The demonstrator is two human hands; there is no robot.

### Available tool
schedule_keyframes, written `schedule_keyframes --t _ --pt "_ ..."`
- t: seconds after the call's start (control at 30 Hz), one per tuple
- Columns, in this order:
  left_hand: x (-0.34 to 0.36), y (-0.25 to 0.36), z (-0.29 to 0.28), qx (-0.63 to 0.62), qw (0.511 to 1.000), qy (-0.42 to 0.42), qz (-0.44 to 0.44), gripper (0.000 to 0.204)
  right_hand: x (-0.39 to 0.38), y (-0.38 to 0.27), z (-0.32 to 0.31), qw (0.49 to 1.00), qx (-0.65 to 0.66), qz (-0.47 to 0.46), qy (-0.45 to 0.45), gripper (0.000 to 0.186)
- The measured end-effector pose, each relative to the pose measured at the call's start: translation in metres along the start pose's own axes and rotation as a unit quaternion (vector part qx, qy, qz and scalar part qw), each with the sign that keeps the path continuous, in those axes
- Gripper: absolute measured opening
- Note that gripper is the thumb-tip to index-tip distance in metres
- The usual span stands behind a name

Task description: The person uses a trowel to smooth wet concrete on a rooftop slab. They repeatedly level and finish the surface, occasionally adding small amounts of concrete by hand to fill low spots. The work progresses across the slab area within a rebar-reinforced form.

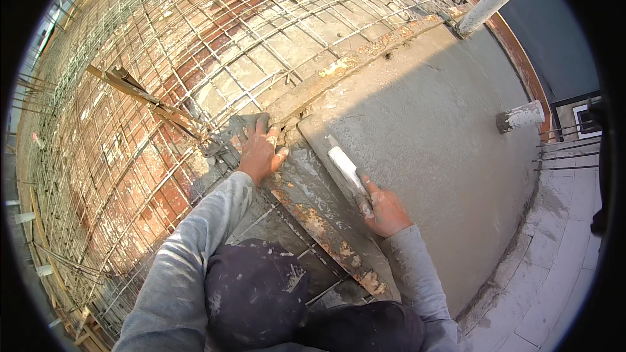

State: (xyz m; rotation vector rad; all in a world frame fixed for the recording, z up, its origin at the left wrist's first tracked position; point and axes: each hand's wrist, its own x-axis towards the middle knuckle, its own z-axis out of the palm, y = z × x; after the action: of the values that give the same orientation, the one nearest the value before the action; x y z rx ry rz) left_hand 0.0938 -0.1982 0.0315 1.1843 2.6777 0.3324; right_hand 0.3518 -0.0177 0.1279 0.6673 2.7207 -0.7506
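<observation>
My left hand [261, 153] rests with fingers apart at the corner where a crusted plank [297, 218] meets a rough strip [319, 85] along the rebar mesh, its fingertips coated with grey cement. My right hand [383, 208] grips the pale handle of a long flat trowel [316, 133], which lies on the wet concrete [443, 176] along the plank's right side. My knees [254, 287] are at the bottom, beside the plank.
Steel rebar mesh [169, 39] covers the left and upper area over reddish formwork. Angled metal pieces [137, 91] stick up from it. Two pale pipes [488, 3] rise from the concrete at the right, near an edge board [521, 52]. A pale block wall [554, 241] runs along the lower right.
</observation>
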Motion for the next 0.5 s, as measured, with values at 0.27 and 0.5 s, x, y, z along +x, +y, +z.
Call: schedule_keyframes --t 0.27,0.5 --pt "0.034 0.043 0.007 -0.085 0.991 -0.089 0.044 0.069 -0.038 0.04 -0.007 0.983 0.134 0.047 0.116 0.062" --pt "0.011 0.05 0.026 -0.053 0.986 -0.09 0.132 0.057 -0.018 0.031 -0.003 0.995 -0.056 0.047 0.061 0.064"
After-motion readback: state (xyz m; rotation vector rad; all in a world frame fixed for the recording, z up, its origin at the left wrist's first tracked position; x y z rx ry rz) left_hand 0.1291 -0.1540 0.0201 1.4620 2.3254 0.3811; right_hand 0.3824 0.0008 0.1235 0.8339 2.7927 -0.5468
